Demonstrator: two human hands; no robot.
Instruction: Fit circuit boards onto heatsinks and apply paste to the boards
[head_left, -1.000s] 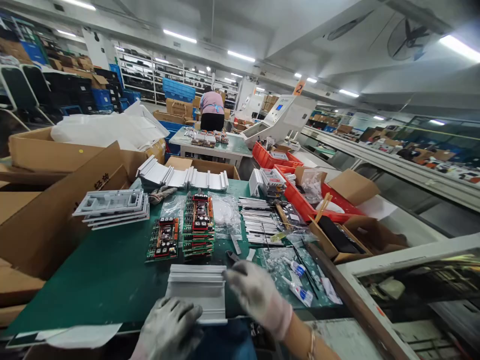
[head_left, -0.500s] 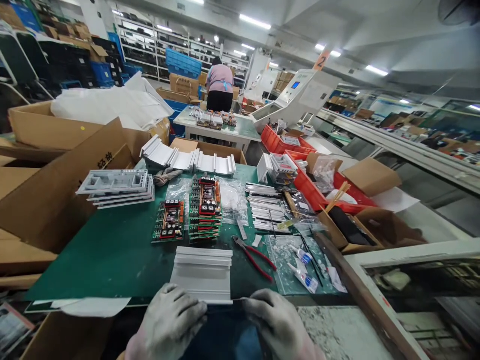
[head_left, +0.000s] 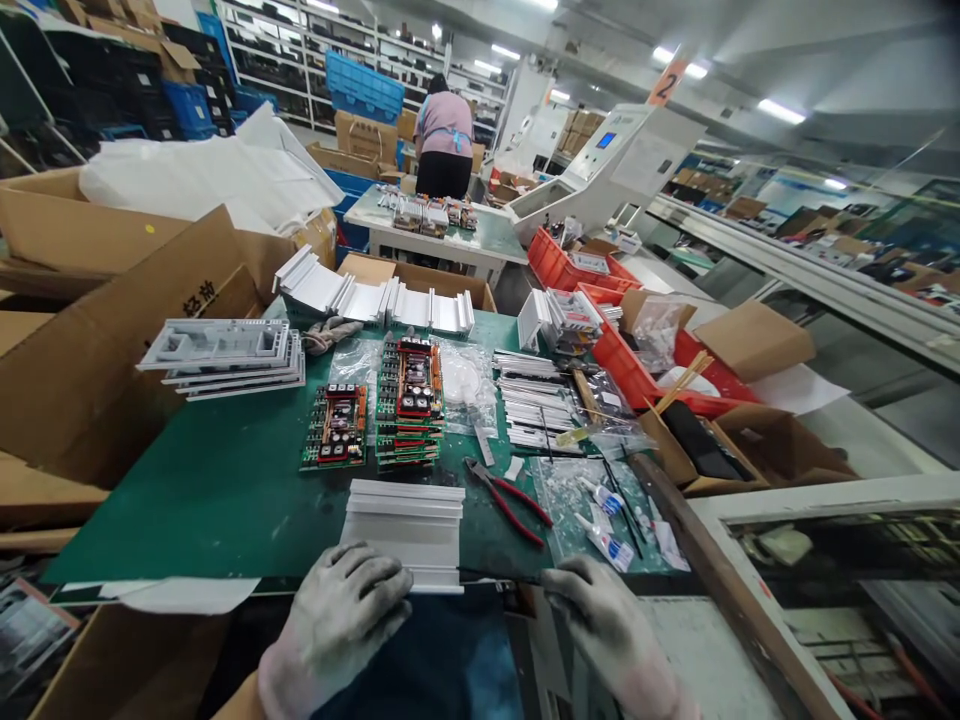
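Observation:
My left hand [head_left: 349, 610], in a worn white glove, presses on the near left corner of a white channel-shaped profile [head_left: 405, 530] at the table's front edge. A thin dark strip [head_left: 499, 576] runs from the profile's near right end to my right hand [head_left: 600, 610]. That gloved hand pinches its far end, fingers together. Whether the strip sits inside the profile's groove I cannot tell. Red-handled cutting pliers [head_left: 517, 505] lie just beyond the strip. Behind the profile are a stack of green circuit boards [head_left: 409, 400] and a lower one [head_left: 337, 425].
Grey plastic frames [head_left: 225, 360] are stacked at left, beside a cardboard box [head_left: 135, 350]. More white profiles [head_left: 412, 305] stand at the back. Metal strips [head_left: 532, 400], glue tubes [head_left: 607, 540] and red bins [head_left: 637, 370] are at right. A co-worker [head_left: 444, 140] stands beyond, back turned.
My right hand has moved right, away from the profile, and a longer stretch of the dark strip now shows between them. My left hand stays on the profile. The view has shifted slightly.

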